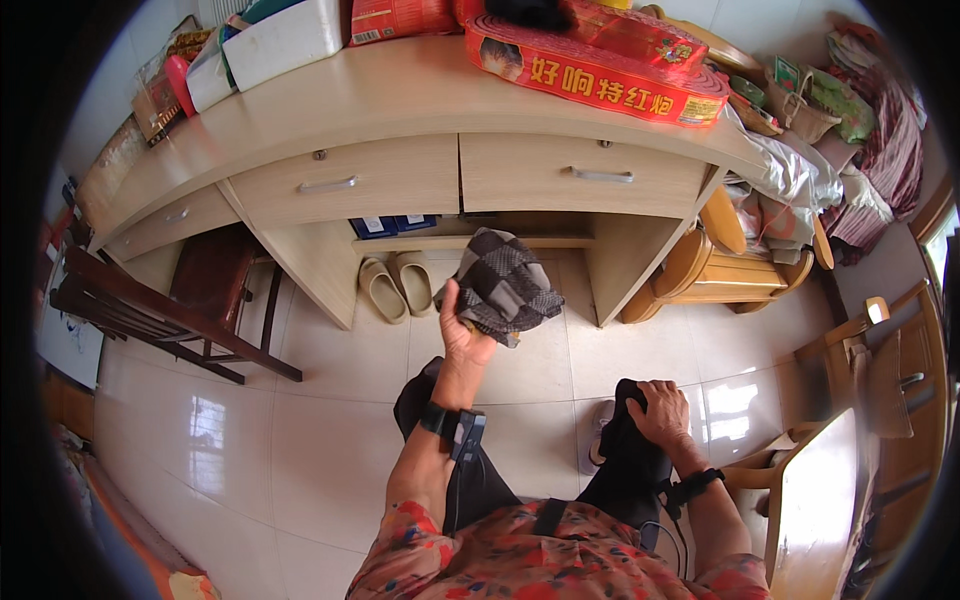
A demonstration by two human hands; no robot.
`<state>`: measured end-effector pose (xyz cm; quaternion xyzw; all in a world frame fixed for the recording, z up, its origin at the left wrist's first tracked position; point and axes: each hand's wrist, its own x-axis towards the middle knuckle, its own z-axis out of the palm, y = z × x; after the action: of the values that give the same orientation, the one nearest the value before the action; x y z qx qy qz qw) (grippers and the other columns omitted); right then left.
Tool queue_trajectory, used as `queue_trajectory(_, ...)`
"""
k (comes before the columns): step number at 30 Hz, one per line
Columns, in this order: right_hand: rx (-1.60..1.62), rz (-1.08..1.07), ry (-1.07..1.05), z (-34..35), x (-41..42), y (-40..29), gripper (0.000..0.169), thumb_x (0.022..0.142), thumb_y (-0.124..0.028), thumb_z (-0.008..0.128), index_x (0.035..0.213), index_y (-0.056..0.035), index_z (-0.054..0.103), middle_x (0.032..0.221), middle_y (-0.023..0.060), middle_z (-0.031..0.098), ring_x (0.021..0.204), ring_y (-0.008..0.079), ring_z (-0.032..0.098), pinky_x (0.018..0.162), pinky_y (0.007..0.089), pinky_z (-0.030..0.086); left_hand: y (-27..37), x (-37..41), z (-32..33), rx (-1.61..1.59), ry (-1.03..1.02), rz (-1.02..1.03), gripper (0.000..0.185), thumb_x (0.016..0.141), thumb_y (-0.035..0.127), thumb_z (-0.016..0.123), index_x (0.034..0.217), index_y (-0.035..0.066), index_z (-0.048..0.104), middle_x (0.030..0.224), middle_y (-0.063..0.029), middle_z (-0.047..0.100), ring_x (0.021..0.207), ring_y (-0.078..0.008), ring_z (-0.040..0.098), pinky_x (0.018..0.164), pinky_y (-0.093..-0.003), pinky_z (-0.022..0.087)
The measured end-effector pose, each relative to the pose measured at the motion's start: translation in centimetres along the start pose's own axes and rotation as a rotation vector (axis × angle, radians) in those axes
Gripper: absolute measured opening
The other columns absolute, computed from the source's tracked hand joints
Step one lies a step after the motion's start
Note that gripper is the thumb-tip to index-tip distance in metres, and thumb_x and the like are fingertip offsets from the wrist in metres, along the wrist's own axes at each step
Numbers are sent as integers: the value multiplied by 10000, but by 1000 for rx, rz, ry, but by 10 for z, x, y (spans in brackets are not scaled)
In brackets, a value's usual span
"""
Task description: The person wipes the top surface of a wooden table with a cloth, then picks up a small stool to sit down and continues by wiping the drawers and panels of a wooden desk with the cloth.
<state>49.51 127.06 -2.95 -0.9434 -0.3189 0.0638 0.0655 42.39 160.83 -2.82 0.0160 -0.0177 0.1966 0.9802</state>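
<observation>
My left hand point(466, 334) holds up a bundled grey and black checkered cloth point(504, 285), its thumb on the near left side; the other fingers are hidden beneath it. Beyond the cloth stands a pale wooden desk point(390, 176) with two wide front drawers. My right hand point(664, 411) rests over my right knee, in black trousers, with nothing seen in it. A strap with a small device sits on my left wrist, and a black band on the right one.
Coiled red firecrackers point(600, 82) and a white foam box point(289, 45) stand on the desk. Beige slippers point(384, 291) lie beneath it. A dark wooden chair point(172, 300) is at left; a wooden bench point(731, 277) and bags point(795, 180) are at right.
</observation>
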Motion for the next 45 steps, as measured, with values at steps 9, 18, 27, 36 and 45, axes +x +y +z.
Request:
queue_trajectory(9, -81, -82, 136, 7, -3, 8, 516, 754, -323, 580, 1168, -28, 494, 1186, 180, 493, 1143, 321, 418, 966, 428, 316, 37, -82, -1, 99, 214, 156, 451, 802, 232, 591, 1217, 82, 501, 1241, -103, 515, 1168, -295, 456, 1013, -511, 304)
queue_trajectory(18, -128, -233, 207, 7, 0, -13, 334, 716, -346, 585, 896, -66, 609, 925, 132, 596, 910, 281, 535, 789, 391, 413, 42, -88, -18, 141, 224, 230, 425, 874, 311, 454, 1218, 62, 482, 1236, -98, 512, 1145, -292, 467, 1005, -480, 318)
queue_trajectory(27, 70, -337, -509, -10, 52, 18, 361, 818, -368, 486, 950, -65, 630, 949, 161, 628, 920, 339, 582, 820, 430, 447, 30, -84, -21, 134, 271, 250, 437, 817, 230, 571, 1217, 72, 492, 1234, -97, 518, 1155, -294, 462, 1008, -496, 313)
queue_trajectory(36, 944, -438, -147, 54, 119, -59, 266, 870, -134, 509, 1111, -30, 552, 923, 172, 610, 797, 244, 615, 735, 307, 485, 34, -72, -25, 396, 298, 339, 365, 882, 300, 526, 1169, 75, 520, 1130, -50, 582, 1019, -225, 552, 906, -386, 422)
queue_trajectory(45, 44, -560, -473, 78, 111, -53, 347, 845, -349, 450, 1036, -80, 559, 970, 141, 613, 934, 299, 578, 799, 411, 466, 146, 29, 114, 1068, 381, 1177, 576, 850, 475, 528, 1210, 27, 494, 1172, -37, 540, 1047, -139, 498, 906, -277, 379)
